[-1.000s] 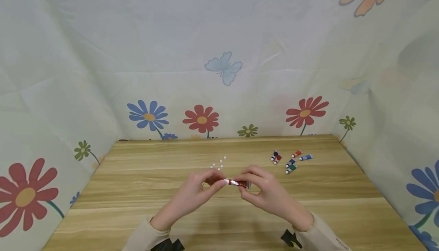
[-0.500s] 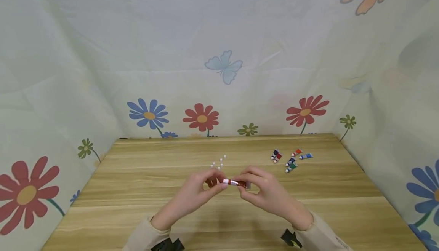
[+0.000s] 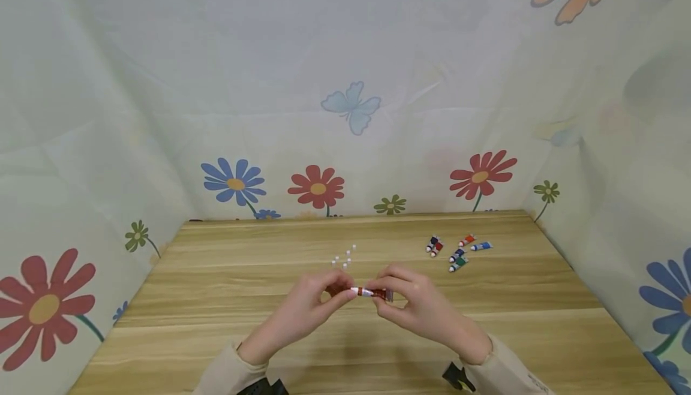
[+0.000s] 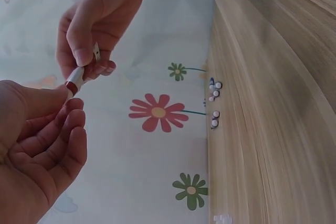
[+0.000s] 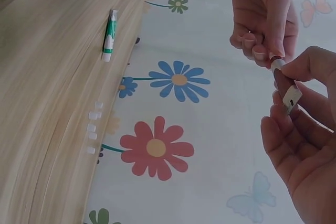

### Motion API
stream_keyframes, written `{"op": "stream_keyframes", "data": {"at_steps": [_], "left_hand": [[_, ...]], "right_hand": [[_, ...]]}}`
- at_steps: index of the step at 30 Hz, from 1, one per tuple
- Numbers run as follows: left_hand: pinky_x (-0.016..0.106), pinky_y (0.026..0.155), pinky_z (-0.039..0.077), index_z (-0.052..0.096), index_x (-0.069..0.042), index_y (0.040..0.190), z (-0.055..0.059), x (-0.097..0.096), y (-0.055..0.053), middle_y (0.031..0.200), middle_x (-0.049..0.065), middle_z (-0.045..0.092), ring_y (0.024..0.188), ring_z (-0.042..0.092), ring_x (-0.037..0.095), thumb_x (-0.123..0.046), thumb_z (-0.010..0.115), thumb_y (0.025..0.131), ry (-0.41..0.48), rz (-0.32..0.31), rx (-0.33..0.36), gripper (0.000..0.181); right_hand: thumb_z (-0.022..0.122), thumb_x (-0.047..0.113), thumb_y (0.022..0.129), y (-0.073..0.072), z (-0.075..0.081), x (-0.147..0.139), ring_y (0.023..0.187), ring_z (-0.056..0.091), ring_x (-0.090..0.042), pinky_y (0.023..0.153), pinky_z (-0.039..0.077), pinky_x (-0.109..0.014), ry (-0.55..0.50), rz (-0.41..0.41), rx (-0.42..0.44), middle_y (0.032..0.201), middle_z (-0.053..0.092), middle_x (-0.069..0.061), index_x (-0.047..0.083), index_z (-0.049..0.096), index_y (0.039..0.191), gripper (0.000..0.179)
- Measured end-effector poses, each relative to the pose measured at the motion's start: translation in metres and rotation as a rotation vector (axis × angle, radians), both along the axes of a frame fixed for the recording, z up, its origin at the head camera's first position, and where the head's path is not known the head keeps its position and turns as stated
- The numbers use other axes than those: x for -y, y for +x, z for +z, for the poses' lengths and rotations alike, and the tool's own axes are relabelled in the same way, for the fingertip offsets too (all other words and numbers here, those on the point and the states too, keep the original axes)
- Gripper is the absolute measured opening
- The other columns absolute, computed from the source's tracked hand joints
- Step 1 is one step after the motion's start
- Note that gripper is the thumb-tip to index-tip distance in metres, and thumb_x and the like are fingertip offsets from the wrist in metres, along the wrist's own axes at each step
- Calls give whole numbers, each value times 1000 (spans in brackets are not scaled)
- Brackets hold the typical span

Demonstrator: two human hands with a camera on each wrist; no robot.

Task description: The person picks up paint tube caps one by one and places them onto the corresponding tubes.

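Above the middle of the table, my left hand (image 3: 313,299) and right hand (image 3: 418,296) hold one small paint tube (image 3: 367,292) between them, lying sideways. It has a brownish-red body, a silvery label and a white end at the left. The left thumb and fingertips pinch the white end. My right thumb and fingers grip the body, and its flat crimped end (image 5: 292,98) sticks out beside them in the right wrist view. Whether the white end is a cap is partly hidden by the left fingers. Several small white caps (image 3: 348,253) lie on the table beyond the left hand.
Several more paint tubes, among them a green one (image 3: 458,264), a blue one (image 3: 482,246) and an orange one (image 3: 467,240), lie at the table's back right. In the right wrist view, a green-and-white tube (image 5: 109,36) lies on the wooden table (image 3: 259,233). A flowered cloth (image 3: 243,53) surrounds it.
Both hands and the tube have sunk very slightly, and the left fingertips have shifted about the white end. The tubes and caps on the table stay put.
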State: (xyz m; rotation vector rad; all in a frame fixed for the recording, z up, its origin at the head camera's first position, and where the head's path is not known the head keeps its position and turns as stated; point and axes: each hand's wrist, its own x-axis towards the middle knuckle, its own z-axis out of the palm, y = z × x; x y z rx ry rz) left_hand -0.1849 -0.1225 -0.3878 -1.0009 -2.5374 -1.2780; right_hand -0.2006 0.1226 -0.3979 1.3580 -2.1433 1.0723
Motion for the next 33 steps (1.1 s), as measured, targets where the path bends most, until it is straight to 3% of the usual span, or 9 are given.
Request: {"op": "stream_keyframes", "data": {"at_steps": [8, 19, 24, 33], "left_hand": [[26, 67, 54, 68, -17, 103, 0, -3, 2, 90, -8, 68, 77, 61, 6, -21, 68, 98, 5, -6, -43, 7], [27, 70, 54, 70, -18, 105, -2, -5, 1, 91, -14, 68, 79, 63, 6, -36, 62, 101, -6, 66, 48, 20], [26, 67, 53, 71, -18, 103, -5, -3, 1, 89, -13, 68, 79, 66, 14, -34, 60, 102, -23, 33, 54, 20], [27, 72, 55, 68, -14, 102, -7, -4, 3, 91, -10, 69, 79, 66, 13, -27, 61, 102, 10, 29, 12, 15]], "right_hand": [[70, 5, 93, 0, -3, -2, 79, 60, -2, 64, 54, -20, -14, 8, 7, 100, 68, 4, 9, 75, 109, 17], [72, 3, 90, -1, -5, -3, 81, 58, -3, 68, 50, -14, -46, 15, -58, 101, 64, 4, 10, 73, 109, 20], [73, 2, 89, 0, -6, -2, 81, 58, -3, 68, 51, -16, -43, 15, -69, 101, 64, 3, 10, 74, 108, 20], [75, 1, 89, 2, -4, 0, 84, 65, -3, 71, 54, -16, -21, 0, -30, 105, 71, 1, 9, 74, 112, 25]]}}
